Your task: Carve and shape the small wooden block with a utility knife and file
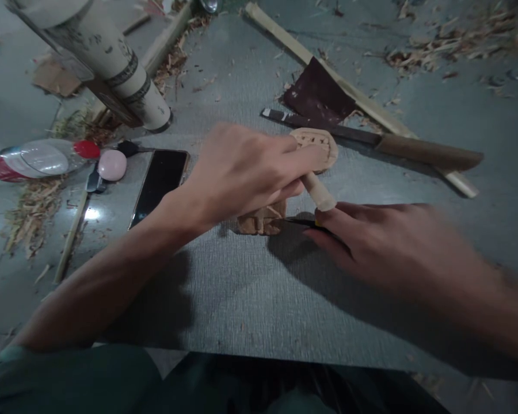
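Centre of the grey mat point(224, 299): the left hand point(246, 172), fingers pressed together, clamps a carved wooden piece point(318, 145), whose patterned head juts out at the hand's 2 o'clock and whose round handle points to 4 o'clock. Under the palm sits a small wooden block point(261, 219). The right hand point(371, 241), blurred, fingers drawn together, pinches a thin dark blade point(299, 221) that touches the block. At 12 o'clock lie a wooden-handled knife point(414, 150) and sandpaper point(317, 95); at 9 o'clock, a phone point(159, 181) and a plastic bottle point(38, 158).
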`<action>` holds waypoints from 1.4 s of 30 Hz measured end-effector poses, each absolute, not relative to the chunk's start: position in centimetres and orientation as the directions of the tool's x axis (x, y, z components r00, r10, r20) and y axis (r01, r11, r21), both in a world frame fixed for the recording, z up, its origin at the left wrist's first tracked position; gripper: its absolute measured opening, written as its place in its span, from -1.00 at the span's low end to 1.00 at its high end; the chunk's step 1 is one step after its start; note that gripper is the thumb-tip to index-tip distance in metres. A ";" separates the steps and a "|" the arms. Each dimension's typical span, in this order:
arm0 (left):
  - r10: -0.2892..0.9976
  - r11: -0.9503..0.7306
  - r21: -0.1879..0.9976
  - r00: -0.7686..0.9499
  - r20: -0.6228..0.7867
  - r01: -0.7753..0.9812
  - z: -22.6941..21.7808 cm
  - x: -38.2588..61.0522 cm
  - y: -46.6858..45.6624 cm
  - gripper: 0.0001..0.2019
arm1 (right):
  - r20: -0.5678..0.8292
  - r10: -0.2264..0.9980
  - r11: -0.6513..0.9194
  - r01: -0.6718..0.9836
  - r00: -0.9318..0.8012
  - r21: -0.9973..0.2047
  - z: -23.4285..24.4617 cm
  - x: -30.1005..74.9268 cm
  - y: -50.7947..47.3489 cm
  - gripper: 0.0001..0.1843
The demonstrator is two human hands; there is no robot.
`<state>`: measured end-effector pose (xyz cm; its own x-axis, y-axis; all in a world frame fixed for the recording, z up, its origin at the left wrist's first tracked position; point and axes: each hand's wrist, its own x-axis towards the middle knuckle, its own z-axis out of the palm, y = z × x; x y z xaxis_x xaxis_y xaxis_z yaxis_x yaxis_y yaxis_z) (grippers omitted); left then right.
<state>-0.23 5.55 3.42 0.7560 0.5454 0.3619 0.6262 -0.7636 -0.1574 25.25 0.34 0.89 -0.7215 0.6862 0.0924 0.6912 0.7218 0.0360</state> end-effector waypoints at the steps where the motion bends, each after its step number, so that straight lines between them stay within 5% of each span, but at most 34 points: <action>1: 0.540 -0.763 -0.171 0.760 0.363 0.624 3.4 -0.2 5.5 -0.53 | 0.078 0.689 0.721 0.693 -0.720 0.020 0.8 25.2 0.3 -0.46; 13: 0.580 -0.754 -0.170 0.764 0.281 0.635 2.9 -0.3 6.0 -0.59 | -0.142 0.729 0.608 0.729 -0.670 -0.316 0.1 24.8 1.7 -0.45; 22: 0.484 -0.762 -0.237 0.774 0.408 0.602 2.8 -0.6 5.6 -0.65 | -0.256 0.724 0.409 0.698 -0.640 -0.587 0.5 25.1 2.8 -0.44; 26: 0.508 -0.755 -0.216 0.761 0.405 0.619 2.8 -0.6 5.5 -0.71 | -0.190 0.734 0.472 0.691 -0.652 -0.547 0.1 25.4 2.7 -0.48; 35: 0.578 -0.739 -0.171 0.743 0.337 0.652 2.9 -0.4 5.7 -0.68 | -0.025 0.728 0.667 0.717 -0.685 -0.203 0.1 25.1 1.3 -0.49; 42: 0.569 -0.723 -0.222 0.745 0.347 0.655 3.1 -0.2 5.3 -0.52 | -0.123 0.715 0.635 0.713 -0.688 -0.296 0.3 24.7 1.1 -0.47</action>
<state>-0.21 5.30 3.15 0.7454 0.5693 0.3469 0.6549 -0.7225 -0.2215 24.68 1.14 0.32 -0.6878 0.7154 -0.1226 0.7134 0.6352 -0.2960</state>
